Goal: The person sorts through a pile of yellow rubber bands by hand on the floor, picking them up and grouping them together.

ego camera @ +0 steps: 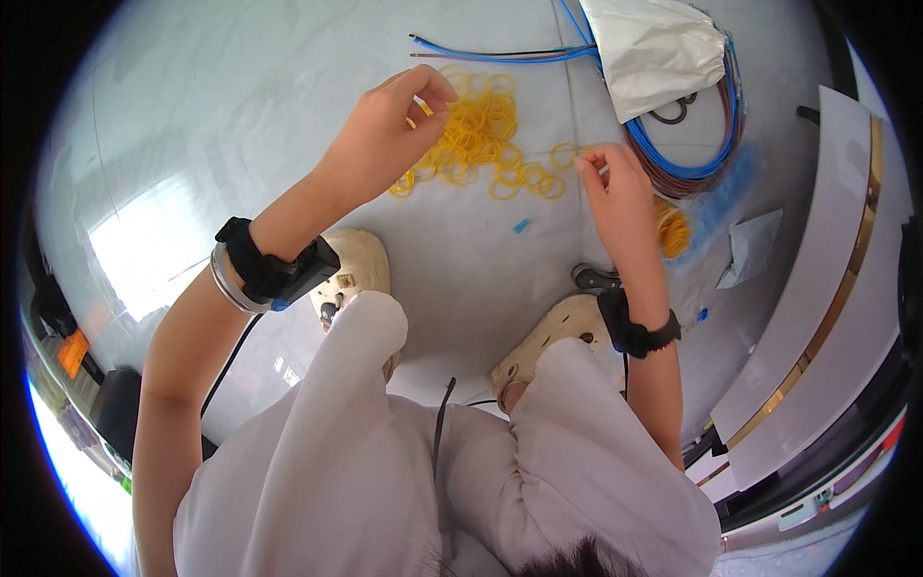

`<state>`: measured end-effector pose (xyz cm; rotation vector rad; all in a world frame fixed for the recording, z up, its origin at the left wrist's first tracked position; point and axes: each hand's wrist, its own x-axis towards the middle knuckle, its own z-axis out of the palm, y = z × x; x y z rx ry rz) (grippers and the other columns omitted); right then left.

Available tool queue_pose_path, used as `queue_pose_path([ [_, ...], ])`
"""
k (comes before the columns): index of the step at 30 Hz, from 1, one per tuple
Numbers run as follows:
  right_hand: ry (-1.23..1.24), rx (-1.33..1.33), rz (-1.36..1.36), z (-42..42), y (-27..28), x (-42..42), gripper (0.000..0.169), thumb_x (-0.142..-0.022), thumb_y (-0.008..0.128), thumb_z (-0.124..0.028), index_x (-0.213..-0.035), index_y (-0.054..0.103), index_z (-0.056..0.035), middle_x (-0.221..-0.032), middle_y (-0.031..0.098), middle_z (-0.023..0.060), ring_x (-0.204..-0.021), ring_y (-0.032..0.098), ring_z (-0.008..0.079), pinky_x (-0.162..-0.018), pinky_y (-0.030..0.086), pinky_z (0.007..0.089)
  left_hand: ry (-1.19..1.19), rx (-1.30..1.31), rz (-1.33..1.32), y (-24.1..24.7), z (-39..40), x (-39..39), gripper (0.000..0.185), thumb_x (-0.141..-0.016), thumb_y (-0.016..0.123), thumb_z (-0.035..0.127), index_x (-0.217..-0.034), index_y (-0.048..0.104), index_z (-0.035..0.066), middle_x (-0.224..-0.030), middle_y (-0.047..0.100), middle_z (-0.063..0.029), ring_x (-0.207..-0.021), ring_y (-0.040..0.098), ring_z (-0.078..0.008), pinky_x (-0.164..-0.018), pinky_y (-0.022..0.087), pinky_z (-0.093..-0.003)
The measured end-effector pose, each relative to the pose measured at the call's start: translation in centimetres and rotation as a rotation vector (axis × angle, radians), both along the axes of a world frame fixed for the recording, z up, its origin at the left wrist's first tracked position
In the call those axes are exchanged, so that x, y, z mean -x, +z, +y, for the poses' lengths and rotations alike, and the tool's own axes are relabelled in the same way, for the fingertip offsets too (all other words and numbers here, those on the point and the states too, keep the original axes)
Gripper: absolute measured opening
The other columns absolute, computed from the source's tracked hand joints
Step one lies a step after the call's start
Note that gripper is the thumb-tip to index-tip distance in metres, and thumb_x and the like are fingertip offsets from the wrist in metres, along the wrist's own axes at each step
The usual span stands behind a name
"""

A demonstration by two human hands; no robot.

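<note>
A loose heap of yellow rubber bands [479,130] lies on the pale grey floor before me. Over the heap's left edge is my left hand [407,108], its fingers curled; whether it pinches a band is hard to see. My right hand [613,177] is to the right of the heap, thumb and forefinger together at a yellow rubber band [563,156]. Beside my right wrist lies a bundle of orange-yellow bands [672,228], partly hidden by the arm. Both wrists wear black strapped devices.
Coiled blue and brown cables [685,170] lie at the upper right, under a white drawstring bag [652,58]. A small plastic packet [750,249], a blue scrap [521,226] and a white panel with gold trim [800,288] are nearby. My cream clogs [360,263] rest on the floor.
</note>
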<state>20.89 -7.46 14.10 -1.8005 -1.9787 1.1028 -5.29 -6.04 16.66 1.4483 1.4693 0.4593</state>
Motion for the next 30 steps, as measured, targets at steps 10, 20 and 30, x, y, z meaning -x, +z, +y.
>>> queue_pose_path([
  [10,0.148,-0.255,-0.292,0.0,-2.7,0.6,0.012,-0.083,0.057,-0.013,-0.09,0.049,-0.0083,-0.089,0.054,0.0082,-0.073,0.06,0.0296,-0.059,0.05,0.0392,-0.002,0.015,-0.035,-0.3,-0.7,-0.2,0.011,-0.087,0.053,0.009,-0.097,0.054,0.003,-0.087,0.058,-0.0027,-0.077,0.054,-0.0114,-0.068,0.047,-0.026],
  [20,0.105,-0.15,-0.087,-0.3,-0.8,0.9,0.011,-0.085,0.055,-0.013,-0.089,0.046,-0.007,-0.088,0.052,0.0085,-0.074,0.057,0.033,-0.06,0.047,0.041,-0.077,0.03,-0.13,-0.3,-0.7,-2.6,0.013,-0.087,0.056,0.012,-0.098,0.055,0.004,-0.09,0.06,-0.0029,-0.084,0.056,-0.0137,-0.074,0.045,-0.0269],
  [30,0.016,-0.046,0.221,-0.1,3.7,3.1,0.008,-0.086,0.054,-0.008,-0.09,0.048,-0.0052,-0.087,0.052,0.0097,-0.073,0.055,0.0293,-0.063,0.045,0.0371,-0.155,0.168,-0.218,0.7,-0.5,-5.2,0.02,-0.086,0.061,0.022,-0.084,0.054,0.004,-0.078,0.057,-0.0013,-0.073,0.054,-0.0113,-0.069,0.044,-0.0257],
])
